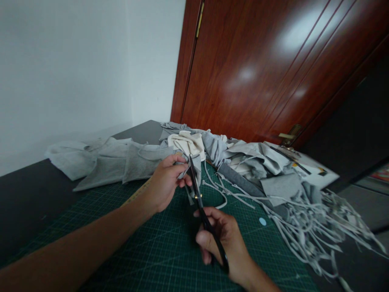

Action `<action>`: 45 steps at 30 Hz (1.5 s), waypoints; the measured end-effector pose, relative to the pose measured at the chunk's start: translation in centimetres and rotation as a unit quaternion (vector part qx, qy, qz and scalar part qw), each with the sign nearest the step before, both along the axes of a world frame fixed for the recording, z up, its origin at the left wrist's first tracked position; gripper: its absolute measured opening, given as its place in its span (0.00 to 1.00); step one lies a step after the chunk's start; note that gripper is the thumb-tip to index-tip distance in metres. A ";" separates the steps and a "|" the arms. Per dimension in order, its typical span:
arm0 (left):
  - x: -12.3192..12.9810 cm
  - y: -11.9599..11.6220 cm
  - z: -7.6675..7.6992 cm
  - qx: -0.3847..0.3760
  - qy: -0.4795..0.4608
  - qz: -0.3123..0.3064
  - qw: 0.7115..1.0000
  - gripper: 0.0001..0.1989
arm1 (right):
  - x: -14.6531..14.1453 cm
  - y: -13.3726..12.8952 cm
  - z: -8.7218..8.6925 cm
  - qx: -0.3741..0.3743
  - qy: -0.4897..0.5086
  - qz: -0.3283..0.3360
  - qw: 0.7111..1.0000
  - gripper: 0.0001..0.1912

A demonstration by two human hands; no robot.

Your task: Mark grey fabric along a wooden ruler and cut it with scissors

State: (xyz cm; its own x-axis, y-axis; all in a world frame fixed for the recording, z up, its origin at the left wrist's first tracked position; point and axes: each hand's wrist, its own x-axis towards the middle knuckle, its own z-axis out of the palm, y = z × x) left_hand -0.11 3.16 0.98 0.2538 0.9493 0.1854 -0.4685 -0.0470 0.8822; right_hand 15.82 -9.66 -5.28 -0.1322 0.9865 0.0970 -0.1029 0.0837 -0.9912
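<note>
My right hand [223,235] is wrapped round the black handles of a pair of scissors [198,198]. Their blades point up and away, passing beside the fingertips of my left hand [168,181]. Thumb and fingers of that left hand pinch a piece of grey fabric [197,166], part of which shows past the blades. Whether the blades touch the fabric, I cannot tell. Just beyond lies a folded cream cloth [188,142]. Beneath both hands spreads a green cutting mat [146,247] with a printed grid.
Grey fabric pieces [106,166] lie at the left on a dark table [27,194]. More cloth [258,158] is heaped at the right, with a tangle of thin fabric strips [306,227]. A yellow measuring tape [138,194] runs under my left forearm. Behind stand a white wall and a brown door [243,73].
</note>
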 end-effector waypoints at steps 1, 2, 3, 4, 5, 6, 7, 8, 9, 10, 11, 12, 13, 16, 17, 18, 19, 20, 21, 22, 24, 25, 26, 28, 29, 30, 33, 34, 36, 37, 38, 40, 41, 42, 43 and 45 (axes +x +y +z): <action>-0.1 0.1 0.1 -0.003 -0.001 -0.003 1.000 0.12 | 0.0 0.0 0.0 -0.003 0.000 0.001 1.000 0.33; -0.2 0.1 0.2 -0.004 -0.001 -0.007 1.000 0.11 | 0.0 0.0 0.1 -0.005 0.000 0.001 1.000 0.34; -0.3 0.2 0.3 -0.002 0.000 -0.013 1.000 0.10 | 0.0 0.0 0.1 -0.007 0.000 0.001 1.000 0.34; -0.3 0.2 0.4 0.001 0.002 -0.018 1.000 0.10 | 0.0 0.1 0.2 -0.009 0.001 0.001 1.000 0.35; -0.4 0.3 0.5 0.006 0.005 -0.023 1.000 0.11 | 0.0 0.1 0.2 -0.011 0.001 0.001 1.000 0.35; -0.4 0.3 0.6 0.012 0.008 -0.025 1.000 0.13 | 0.0 0.0 0.2 -0.012 0.002 0.002 1.000 0.35; -0.4 0.4 0.6 0.018 0.013 -0.026 0.999 0.14 | 0.0 0.0 0.2 -0.014 0.002 0.002 1.000 0.36; -0.5 0.4 0.6 0.025 0.019 -0.026 0.999 0.15 | 0.0 0.0 0.2 -0.017 0.003 0.002 1.000 0.36; -0.5 0.5 0.6 0.032 0.024 -0.026 0.999 0.16 | 0.0 0.0 0.2 -0.019 0.003 0.001 1.000 0.36; -0.5 0.5 0.6 0.038 0.030 -0.027 0.998 0.17 | 0.0 0.0 0.1 -0.021 0.004 0.001 1.000 0.36; -0.5 0.5 0.5 0.044 0.035 -0.029 0.998 0.18 | 0.0 0.0 0.1 -0.021 0.003 0.001 1.000 0.36; -0.6 0.6 0.5 0.050 0.039 -0.031 0.997 0.18 | 0.0 0.0 0.0 -0.021 0.002 0.001 1.000 0.36; -0.6 0.7 0.4 0.056 0.043 -0.033 0.997 0.18 | 0.0 0.0 0.0 -0.018 0.001 0.001 1.000 0.36; -0.8 0.9 0.3 0.073 0.054 -0.044 0.995 0.16 | 0.1 0.1 0.0 -0.007 -0.002 0.003 1.000 0.34; -0.8 1.0 0.3 0.077 0.057 -0.049 0.994 0.16 | 0.1 0.1 0.0 -0.005 -0.002 0.004 1.000 0.34; -0.9 1.0 0.3 0.080 0.058 -0.054 0.994 0.15 | 0.2 0.1 0.1 -0.003 -0.002 0.006 1.000 0.34; -1.0 1.1 0.3 0.082 0.060 -0.059 0.993 0.15 | 0.2 0.1 0.2 -0.002 -0.002 0.008 1.000 0.33; -1.1 1.2 0.3 0.082 0.060 -0.063 0.993 0.15 | 0.3 0.1 0.2 -0.002 -0.002 0.010 1.000 0.34; -1.1 1.3 0.2 0.081 0.060 -0.066 0.993 0.14 | 0.3 0.1 0.3 -0.001 -0.003 0.012 1.000 0.34; -1.1 1.3 0.2 0.079 0.057 -0.066 0.993 0.14 | 0.4 0.2 0.4 -0.002 -0.005 0.015 1.000 0.34; -1.1 1.4 0.0 0.074 0.047 -0.063 0.994 0.12 | 0.5 0.2 0.5 -0.004 -0.009 0.018 1.000 0.34; -1.1 1.4 -0.1 0.071 0.040 -0.061 0.995 0.11 | 0.5 0.2 0.5 -0.005 -0.011 0.019 1.000 0.34; -1.0 1.4 -0.2 0.067 0.030 -0.060 0.996 0.11 | 0.5 0.2 0.5 -0.008 -0.012 0.020 1.000 0.34; -0.9 1.3 -0.4 0.058 0.010 -0.061 0.996 0.11 | 0.5 0.2 0.4 -0.014 -0.014 0.024 1.000 0.35; -0.8 1.3 -0.5 0.054 -0.001 -0.063 0.997 0.11 | 0.4 0.2 0.4 -0.016 -0.013 0.027 0.999 0.35; -0.7 1.2 -0.5 0.051 -0.012 -0.066 0.996 0.11 | 0.4 0.1 0.3 -0.019 -0.011 0.030 0.999 0.35; -0.6 1.1 -0.6 0.043 -0.044 -0.074 0.995 0.11 | 0.2 0.0 0.3 -0.022 -0.004 0.040 0.999 0.35; -0.5 1.1 -0.5 0.041 -0.054 -0.077 0.995 0.11 | 0.2 0.0 0.3 -0.022 -0.002 0.042 0.999 0.35; -0.5 1.0 -0.5 0.037 -0.072 -0.082 0.993 0.12 | 0.1 -0.1 0.3 -0.020 0.001 0.045 0.999 0.35; -0.4 1.0 -0.5 0.036 -0.081 -0.082 0.993 0.12 | 0.1 -0.1 0.3 -0.020 0.003 0.046 0.999 0.35; -0.4 1.0 -0.5 0.035 -0.090 -0.082 0.992 0.11 | 0.1 -0.1 0.3 -0.020 0.005 0.044 0.999 0.35; -0.4 0.9 -0.6 0.033 -0.106 -0.082 0.990 0.10 | 0.0 -0.2 0.2 -0.020 0.010 0.042 0.999 0.35; -0.3 0.9 -0.6 0.032 -0.112 -0.083 0.990 0.10 | 0.0 -0.2 0.2 -0.019 0.012 0.041 0.999 0.35; -0.2 0.8 -0.6 0.031 -0.117 -0.085 0.989 0.09 | 0.0 -0.2 0.2 -0.018 0.014 0.042 0.999 0.35; -0.2 0.7 -0.6 0.031 -0.122 -0.087 0.988 0.09 | -0.1 -0.2 0.2 -0.016 0.016 0.043 0.999 0.35; 0.0 0.5 -0.6 0.031 -0.129 -0.092 0.987 0.10 | -0.1 -0.3 0.2 -0.011 0.021 0.048 0.999 0.36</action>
